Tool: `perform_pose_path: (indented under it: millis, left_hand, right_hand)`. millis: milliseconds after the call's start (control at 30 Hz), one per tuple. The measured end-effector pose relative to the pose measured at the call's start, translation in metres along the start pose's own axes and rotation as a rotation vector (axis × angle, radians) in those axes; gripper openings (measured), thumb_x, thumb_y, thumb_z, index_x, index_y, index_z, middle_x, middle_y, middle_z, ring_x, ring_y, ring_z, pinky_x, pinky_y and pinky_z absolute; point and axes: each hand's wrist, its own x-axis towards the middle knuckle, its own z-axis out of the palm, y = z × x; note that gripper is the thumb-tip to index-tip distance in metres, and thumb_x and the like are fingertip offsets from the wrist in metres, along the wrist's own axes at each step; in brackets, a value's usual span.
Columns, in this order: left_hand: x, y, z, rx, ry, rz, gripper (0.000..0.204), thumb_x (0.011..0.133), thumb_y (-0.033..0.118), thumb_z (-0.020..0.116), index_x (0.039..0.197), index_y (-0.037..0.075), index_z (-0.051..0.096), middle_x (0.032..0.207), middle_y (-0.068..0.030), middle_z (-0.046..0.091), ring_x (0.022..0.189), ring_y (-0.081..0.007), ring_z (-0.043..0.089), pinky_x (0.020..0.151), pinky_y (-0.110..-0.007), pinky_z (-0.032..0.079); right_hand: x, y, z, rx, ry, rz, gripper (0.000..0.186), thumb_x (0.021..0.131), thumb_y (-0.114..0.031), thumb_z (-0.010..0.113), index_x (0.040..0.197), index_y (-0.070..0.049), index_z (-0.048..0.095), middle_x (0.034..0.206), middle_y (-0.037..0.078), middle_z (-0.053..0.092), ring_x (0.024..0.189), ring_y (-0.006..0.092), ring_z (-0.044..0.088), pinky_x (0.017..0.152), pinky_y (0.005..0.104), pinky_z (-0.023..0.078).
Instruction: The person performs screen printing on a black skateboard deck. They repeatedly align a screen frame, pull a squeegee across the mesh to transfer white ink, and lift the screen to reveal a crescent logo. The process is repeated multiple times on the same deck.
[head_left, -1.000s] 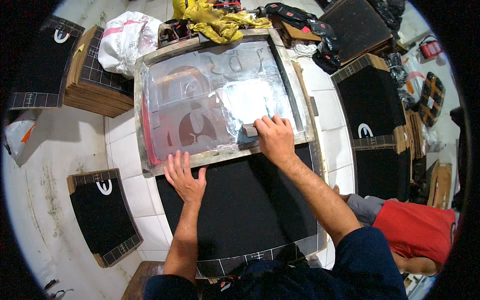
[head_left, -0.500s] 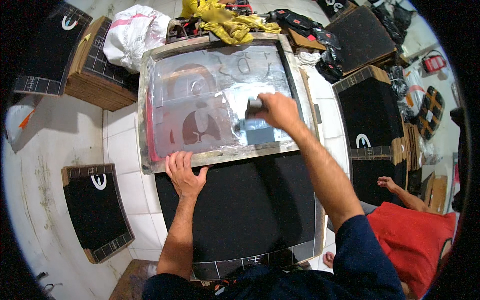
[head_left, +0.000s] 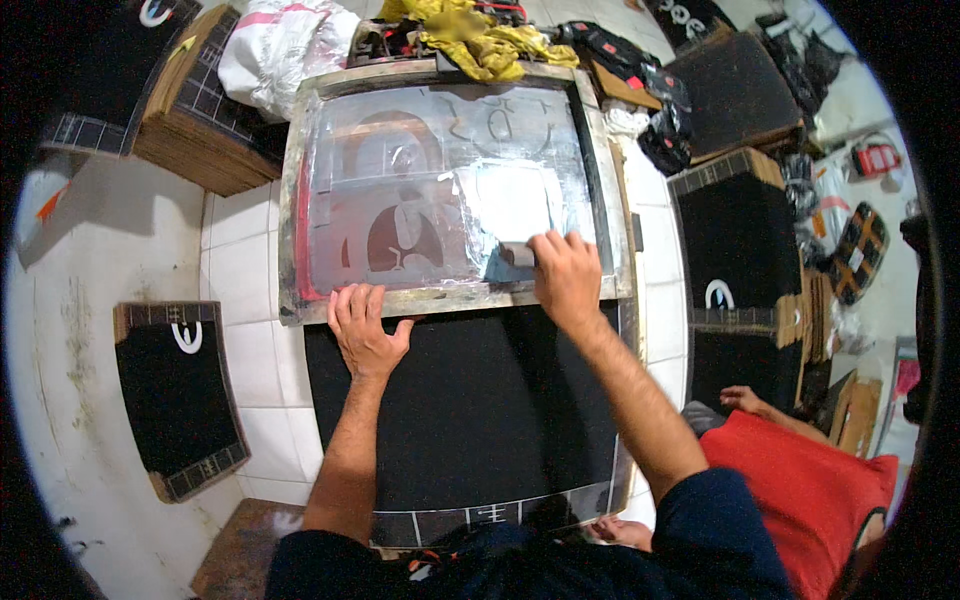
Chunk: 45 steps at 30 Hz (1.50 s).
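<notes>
A wooden-framed printing screen (head_left: 470, 298) lies over the far part of a black sheet (head_left: 460, 410). Its translucent mesh (head_left: 335, 225) shows a rounded design at left and smaller shapes at the upper right. White ink (head_left: 515, 197) glistens on the right half. My right hand (head_left: 570, 278) is closed around a small grey squeegee (head_left: 518, 255) at the near right of the mesh, above the frame's near bar. The squeegee's lower edge is hard to make out. My left hand (head_left: 368, 333) rests on the near-left frame bar, fingers laid over it and thumb out to the side.
Stacked black-topped boards stand at far left (head_left: 200, 130) and right (head_left: 735, 225); another black board (head_left: 180, 400) is at left. A white sack (head_left: 275, 60) and yellow cloth (head_left: 475, 45) lie beyond the screen. A person in a red top (head_left: 790, 490) is close at right.
My right hand has drawn the squeegee toward me, down the right side of the mesh. My left hand stays on the frame. The co-worker's hand at right has shifted, and the whole view has tilted slightly.
</notes>
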Motion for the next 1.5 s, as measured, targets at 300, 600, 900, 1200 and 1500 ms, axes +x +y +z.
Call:
perform_pose_path:
  millis: [300,600,900,1200,1500]
  left_hand:
    - [0.030,0.002,-0.035,-0.189,0.039,0.045,0.050,0.059,0.031,0.096,0.094,0.005,0.071,0.090,-0.0079,0.063,0.093,-0.0289,0.058,0.091,-0.045,0.042]
    - [0.033,0.000,-0.039,-0.256,0.024,0.031,0.052,0.059,0.033,0.097,0.095,0.005,0.071,0.091,-0.0070,0.063,0.094,-0.0266,0.057,0.090,-0.044,0.042]
    - [0.034,-0.001,-0.042,-0.288,-0.017,0.007,0.052,0.060,0.031,0.096,0.097,0.004,0.072,0.093,-0.0059,0.063,0.095,-0.0252,0.057,0.092,-0.044,0.041]
    - [0.035,-0.002,-0.043,-0.311,-0.009,0.005,0.052,0.059,0.029,0.096,0.099,0.004,0.073,0.094,-0.0058,0.064,0.096,-0.0251,0.058,0.092,-0.044,0.041]
    - [0.054,0.010,-0.079,-0.277,-0.035,0.029,0.051,0.061,0.035,0.096,0.095,0.005,0.073,0.093,-0.0067,0.064,0.097,-0.0255,0.058,0.093,-0.043,0.040]
  right_hand:
    - [0.007,0.012,-0.011,-0.052,-0.171,0.002,0.029,0.079,-0.009,0.077,0.104,-0.014,0.064,0.099,0.002,0.069,0.100,0.0254,0.065,0.089,0.0451,0.044]
    - [0.029,0.020,-0.038,0.055,-0.452,0.017,0.031,0.078,-0.001,0.070,0.107,-0.012,0.069,0.101,0.007,0.074,0.095,0.0309,0.066,0.085,0.0469,0.040]
    - [0.157,0.073,0.032,-0.096,-0.412,-0.044,0.054,0.075,-0.040,0.087,0.119,-0.014,0.070,0.104,0.013,0.077,0.101,0.0356,0.072,0.078,0.0536,0.049]
    - [0.089,0.039,0.016,0.031,-0.227,-0.047,0.038,0.069,-0.017,0.088,0.103,-0.013,0.072,0.095,0.012,0.072,0.090,0.0372,0.066,0.075,0.0489,0.051]
    - [-0.029,-0.021,-0.062,0.124,-0.038,-0.019,0.048,0.071,-0.007,0.081,0.117,-0.010,0.067,0.110,0.010,0.068,0.106,0.0329,0.061,0.090,0.0451,0.047]
